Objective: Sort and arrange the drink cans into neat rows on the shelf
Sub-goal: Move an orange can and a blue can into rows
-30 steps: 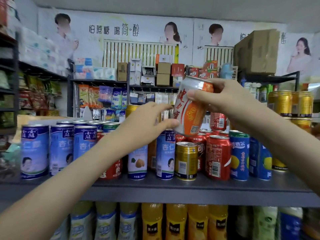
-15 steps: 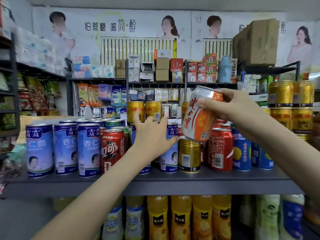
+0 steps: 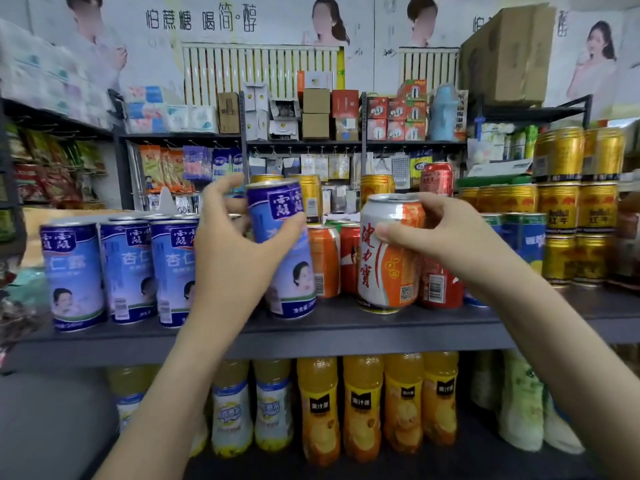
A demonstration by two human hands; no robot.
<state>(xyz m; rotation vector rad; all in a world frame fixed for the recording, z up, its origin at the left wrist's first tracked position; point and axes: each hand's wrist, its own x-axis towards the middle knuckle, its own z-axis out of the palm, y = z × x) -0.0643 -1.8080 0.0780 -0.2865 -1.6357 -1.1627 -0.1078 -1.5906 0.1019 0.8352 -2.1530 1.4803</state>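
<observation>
The tall can [image 3: 294,275] at centre is blue-violet fading to pale lilac, with white characters and a small portrait. The three cans [image 3: 130,268] at left have the same blue pattern. The short can [image 3: 384,271] right of centre is silver and orange with red characters. At far right, the gold cans [image 3: 576,213] bear red markings. At lower middle, the orange bottles [image 3: 362,407] have black labels. The shelf [image 3: 346,332] is dark grey.
</observation>
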